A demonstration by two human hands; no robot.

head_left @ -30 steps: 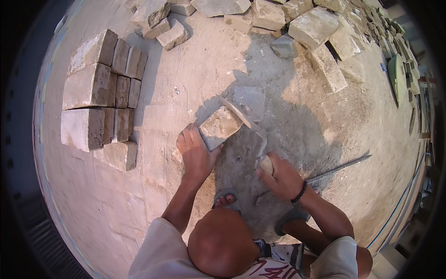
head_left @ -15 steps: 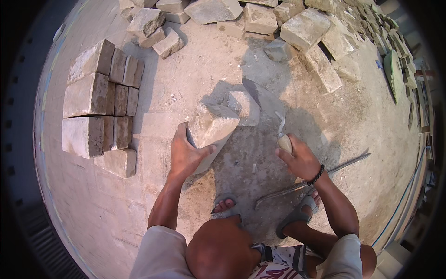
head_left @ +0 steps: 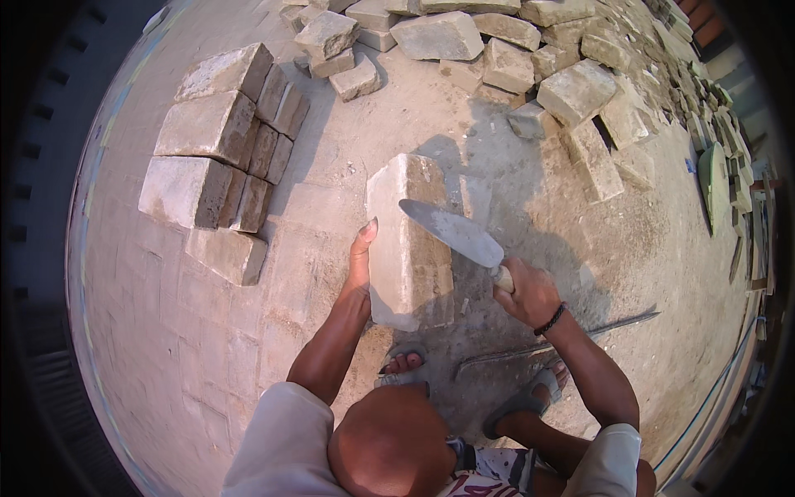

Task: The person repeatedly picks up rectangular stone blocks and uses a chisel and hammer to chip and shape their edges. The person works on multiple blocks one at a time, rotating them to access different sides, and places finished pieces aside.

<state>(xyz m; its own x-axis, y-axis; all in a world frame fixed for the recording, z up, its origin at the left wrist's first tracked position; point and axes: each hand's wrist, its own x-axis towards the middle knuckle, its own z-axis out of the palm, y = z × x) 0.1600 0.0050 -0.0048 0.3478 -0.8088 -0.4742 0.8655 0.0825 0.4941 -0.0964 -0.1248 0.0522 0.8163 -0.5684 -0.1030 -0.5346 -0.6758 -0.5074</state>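
Note:
A long pale stone block [head_left: 389, 248] is held up on end in front of me, its edge facing me and its right side in shade. My left hand [head_left: 361, 261] grips its left side, the thumb on the face and the other fingers hidden behind the block. Wrapped round the wooden handle of a trowel [head_left: 454, 232] is my right hand [head_left: 531, 293], with a dark beaded bracelet at the wrist. The trowel's flat blade points left across the block's right side; whether it touches the stone I cannot tell.
To the left stands a stack of cut stone blocks [head_left: 203, 126]. A heap of rough blocks [head_left: 437, 36] spreads across the far side and down the right. A thin metal bar [head_left: 571, 338] lies near my sandalled feet. At the far right leans a pale green slab [head_left: 714, 186].
The block has been turned from a slant to upright and moved right, its long face now toward me. The trowel has swung left and lower, over the block. My view has shifted slightly.

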